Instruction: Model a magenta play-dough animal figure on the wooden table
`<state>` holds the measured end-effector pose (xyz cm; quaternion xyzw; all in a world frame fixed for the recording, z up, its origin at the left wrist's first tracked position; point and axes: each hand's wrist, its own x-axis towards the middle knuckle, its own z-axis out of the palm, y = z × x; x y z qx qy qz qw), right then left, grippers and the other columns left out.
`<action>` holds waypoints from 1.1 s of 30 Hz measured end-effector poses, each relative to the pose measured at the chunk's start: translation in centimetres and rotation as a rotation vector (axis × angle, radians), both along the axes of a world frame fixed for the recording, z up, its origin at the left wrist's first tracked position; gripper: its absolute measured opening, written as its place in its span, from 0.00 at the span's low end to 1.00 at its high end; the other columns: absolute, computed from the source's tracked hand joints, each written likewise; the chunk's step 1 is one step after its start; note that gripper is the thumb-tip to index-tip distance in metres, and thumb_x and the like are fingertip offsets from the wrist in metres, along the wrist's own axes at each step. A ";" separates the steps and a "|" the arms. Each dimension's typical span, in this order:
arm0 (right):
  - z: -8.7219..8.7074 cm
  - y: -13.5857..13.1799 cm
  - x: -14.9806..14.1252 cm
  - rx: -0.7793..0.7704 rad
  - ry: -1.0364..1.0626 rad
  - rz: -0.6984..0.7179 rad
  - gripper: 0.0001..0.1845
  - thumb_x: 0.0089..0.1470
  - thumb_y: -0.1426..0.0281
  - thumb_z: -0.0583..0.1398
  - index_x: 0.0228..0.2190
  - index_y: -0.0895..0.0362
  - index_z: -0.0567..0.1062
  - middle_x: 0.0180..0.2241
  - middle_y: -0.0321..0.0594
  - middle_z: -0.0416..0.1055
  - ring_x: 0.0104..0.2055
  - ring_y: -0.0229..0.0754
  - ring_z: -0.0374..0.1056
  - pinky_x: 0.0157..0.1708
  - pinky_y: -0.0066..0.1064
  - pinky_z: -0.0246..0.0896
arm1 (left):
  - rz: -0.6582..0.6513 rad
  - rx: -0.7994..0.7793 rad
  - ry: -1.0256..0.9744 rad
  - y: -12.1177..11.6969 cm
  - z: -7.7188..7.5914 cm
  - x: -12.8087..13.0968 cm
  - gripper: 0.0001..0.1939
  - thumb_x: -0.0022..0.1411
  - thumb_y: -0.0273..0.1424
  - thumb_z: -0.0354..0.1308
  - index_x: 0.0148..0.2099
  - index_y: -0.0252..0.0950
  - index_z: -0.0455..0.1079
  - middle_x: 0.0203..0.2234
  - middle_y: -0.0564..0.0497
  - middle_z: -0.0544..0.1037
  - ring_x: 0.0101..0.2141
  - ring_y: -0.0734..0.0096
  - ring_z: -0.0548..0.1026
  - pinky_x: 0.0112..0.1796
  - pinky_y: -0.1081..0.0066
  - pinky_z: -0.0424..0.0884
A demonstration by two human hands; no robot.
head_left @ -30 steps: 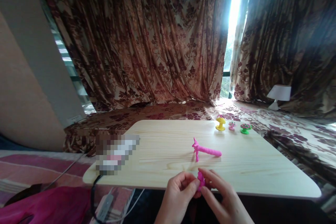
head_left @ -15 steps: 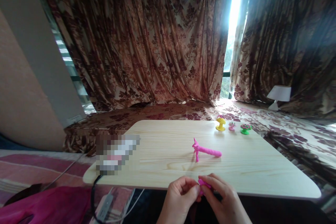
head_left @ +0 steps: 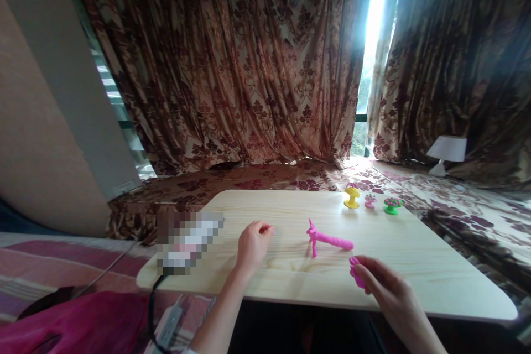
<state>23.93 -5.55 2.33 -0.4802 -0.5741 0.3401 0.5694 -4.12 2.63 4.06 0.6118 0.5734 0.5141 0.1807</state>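
My right hand (head_left: 388, 282) is at the front of the table, pinching a small piece of pink modelling clay (head_left: 355, 272) between thumb and fingers. Over the middle of the tabletop is my left hand (head_left: 254, 243), its fingers closed together; whatever may be between the fingertips is hidden. A pink clay figure (head_left: 329, 238) with a long rod-like body, pointed tips and a short leg lies between the two hands, touched by neither.
Along the far right edge of the wooden table (head_left: 286, 204) stand a yellow clay mushroom shape (head_left: 352, 198), a small pink one (head_left: 370, 201) and a green one with coloured dots (head_left: 392, 206). A blurred-out item (head_left: 191, 243) with a black cable lies at the left.
My hands have parted. The left moved up and left over the table; the right moved right, carrying the pink clay piece. The long pink figure stays put on the table.
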 end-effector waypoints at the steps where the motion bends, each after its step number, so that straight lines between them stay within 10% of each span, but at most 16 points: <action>1: 0.3 -0.2 -0.1 -0.011 0.001 0.011 0.16 0.50 0.59 0.62 0.36 0.57 0.78 0.26 0.39 0.76 0.28 0.40 0.71 0.26 0.25 0.68 | 0.002 0.009 0.042 0.9 -0.3 -0.2 0.06 0.50 0.29 0.57 0.23 0.37 0.70 0.24 0.51 0.74 0.31 0.66 0.71 0.40 0.66 0.65; 7: 0.3 -0.8 -0.4 -0.035 0.063 0.015 0.19 0.46 0.56 0.63 0.36 0.56 0.79 0.34 0.44 0.77 0.37 0.48 0.73 0.33 0.30 0.71 | -0.012 0.053 0.151 1.0 -0.9 -0.9 0.05 0.50 0.28 0.59 0.31 0.38 0.75 0.31 0.48 0.74 0.39 0.60 0.70 0.46 0.61 0.63; 12: 0.4 -1.1 -2.1 -0.049 0.240 0.028 0.16 0.43 0.59 0.66 0.32 0.57 0.76 0.27 0.40 0.75 0.30 0.44 0.73 0.28 0.29 0.71 | -0.010 0.107 0.073 -4.8 0.7 2.1 0.14 0.59 0.35 0.53 0.45 0.36 0.71 0.44 0.44 0.72 0.49 0.57 0.66 0.53 0.60 0.58; 18: 0.3 -1.8 -5.0 0.045 0.223 0.238 0.06 0.50 0.65 0.63 0.29 0.55 0.73 0.24 0.34 0.71 0.27 0.37 0.68 0.29 0.26 0.67 | -0.551 -0.319 -0.623 -11.2 0.0 8.9 0.16 0.56 0.38 0.58 0.43 0.33 0.74 0.29 0.48 0.79 0.29 0.69 0.74 0.34 0.72 0.70; 33: -0.5 -2.0 -5.9 0.436 -0.310 0.010 0.04 0.55 0.74 0.57 0.31 0.55 0.72 0.31 0.39 0.67 0.34 0.40 0.67 0.35 0.29 0.64 | -0.457 -0.388 -1.211 -10.7 -1.8 10.5 0.16 0.48 0.36 0.66 0.38 0.32 0.77 0.33 0.44 0.80 0.38 0.62 0.76 0.38 0.70 0.72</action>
